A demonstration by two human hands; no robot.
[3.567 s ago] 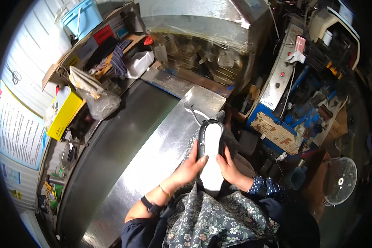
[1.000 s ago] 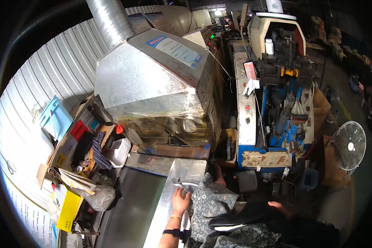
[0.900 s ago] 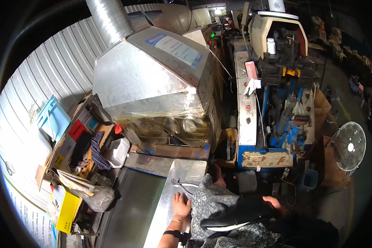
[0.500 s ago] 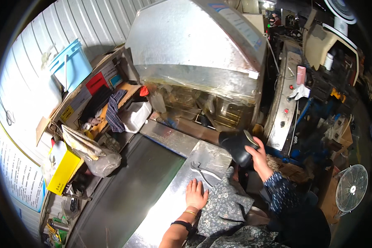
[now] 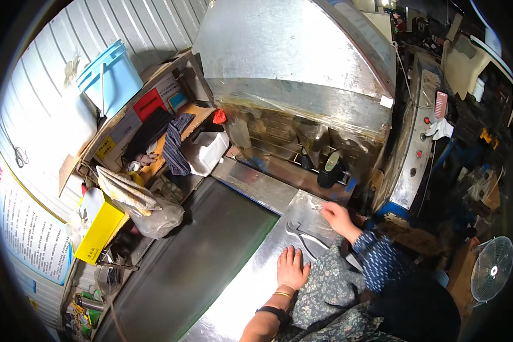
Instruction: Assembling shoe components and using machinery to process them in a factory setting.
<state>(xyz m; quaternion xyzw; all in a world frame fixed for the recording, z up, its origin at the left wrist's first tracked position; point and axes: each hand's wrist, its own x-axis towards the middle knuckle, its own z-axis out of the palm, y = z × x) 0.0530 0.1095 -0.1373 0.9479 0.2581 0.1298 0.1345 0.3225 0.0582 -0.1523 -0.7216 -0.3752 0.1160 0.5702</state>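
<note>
My left hand lies flat on the bare metal tabletop, fingers stretched out and holding nothing. Just beyond its fingertips are metal pliers, their handles running toward the patterned cloth of my clothing. Over the table's far right corner hovers my right hand, its fingers loosely curled together with nothing visible in them. A black boot or shoe with a pale greenish sole or top stands at the opening of the metal hooded machine, apart from my hands. Other dark shapes stand beside it behind clear plastic film.
A dark conveyor belt runs left of the metal table. Along the wall, a shelf holds a blue bucket, a white bin and a yellow box. On the right are a panel with red buttons and a fan.
The black boot or shoe has left my right hand and now stands at the machine opening. My right hand has drawn back toward the table. The whole view has shifted slightly; the left hand stays flat.
</note>
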